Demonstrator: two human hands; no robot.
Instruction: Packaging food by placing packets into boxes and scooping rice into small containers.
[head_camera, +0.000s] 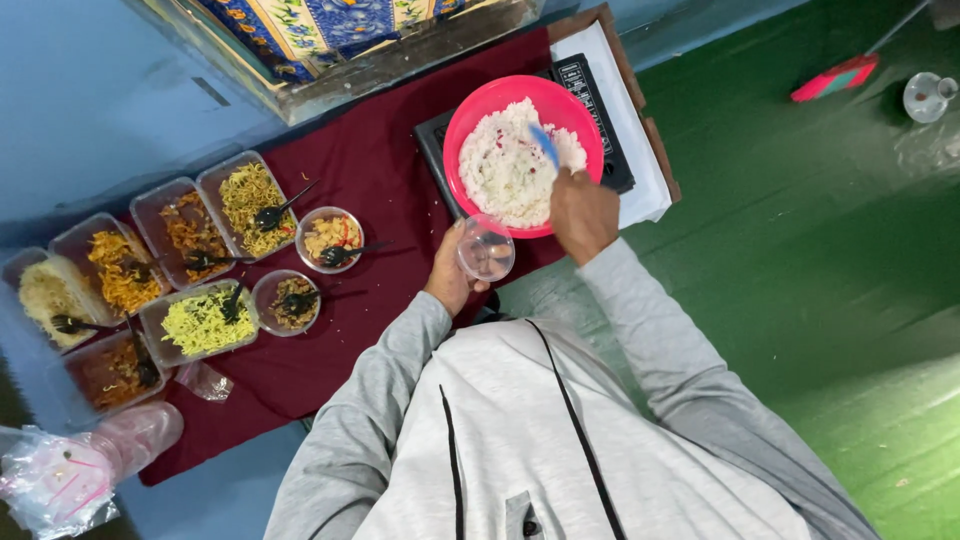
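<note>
Left hand (450, 270) is wrapped around a clear cup (486, 248), held tilted just below the pink bowl (470, 125) of rice (505, 165). Right hand (583, 212) is closed on a blue spoon (545, 145) dug into the rice. I'd guess the cup is light, thin and squashy, so hold its sides gently; the rice looks sticky and clumpy

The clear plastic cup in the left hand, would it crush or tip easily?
The clear plastic cup looks thin-walled and empty, so probably light and easily squeezed out of shape. The left hand holds it tilted; set down empty, it might tip at a nudge.
</note>
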